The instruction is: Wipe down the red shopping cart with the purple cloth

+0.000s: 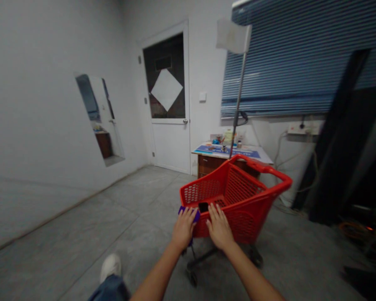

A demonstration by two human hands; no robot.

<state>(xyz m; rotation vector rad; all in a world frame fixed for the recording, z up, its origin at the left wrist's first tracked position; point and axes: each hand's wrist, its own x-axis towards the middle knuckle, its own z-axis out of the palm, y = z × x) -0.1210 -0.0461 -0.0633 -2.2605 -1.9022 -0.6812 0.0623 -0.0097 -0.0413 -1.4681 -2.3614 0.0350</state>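
Note:
A red plastic shopping cart (246, 217) on dark wheels stands in front of me, its handle toward the right. A purple piece (194, 216) sits at the cart's left front corner, and my left hand (184, 228) rests on it with fingers laid over the top. Beside it, my right hand (219, 228) lies on the near rim of the cart, fingers stretched out and spread. Between the hands, a small black object (203, 207) shows at the rim. A pole with a white flag (233, 36) rises behind the cart.
Behind the cart, a desk (263, 155) holds small items. A white door (171, 144) stands at the back, with a mirror (97, 113) on the left wall. Dark panels (341, 146) lean at the right, near cables. My shoe (110, 266) is on the grey floor.

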